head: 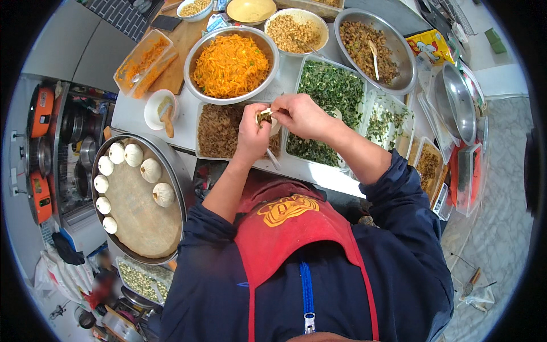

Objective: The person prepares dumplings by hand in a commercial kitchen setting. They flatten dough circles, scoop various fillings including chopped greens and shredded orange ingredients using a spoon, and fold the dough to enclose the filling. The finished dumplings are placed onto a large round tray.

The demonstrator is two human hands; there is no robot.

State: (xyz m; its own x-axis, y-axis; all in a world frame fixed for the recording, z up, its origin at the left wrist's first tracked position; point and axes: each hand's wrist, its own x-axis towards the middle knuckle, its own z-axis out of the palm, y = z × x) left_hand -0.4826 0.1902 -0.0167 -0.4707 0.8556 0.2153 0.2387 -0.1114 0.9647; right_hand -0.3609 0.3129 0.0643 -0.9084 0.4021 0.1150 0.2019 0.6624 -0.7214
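Note:
My left hand cups a small piece of white dough with dark green filling showing in its opening. The thumb and fingers of my right hand pinch the dough's edge. Both hands are above a rectangular tub of brown shredded filling, whose right part they partly hide. A metal spoon handle sticks out over that tub's front edge. Right of it stands a larger tub of chopped green leaves, partly behind my right forearm. To the left, several filled white buns sit along the rim of a round steamer lined with cloth.
A steel bowl of orange shreds stands beyond my hands. Further right are a bowl of pale chopped filling and a steel basin of brown diced filling with a spoon. A small white bowl holds a wooden-handled brush.

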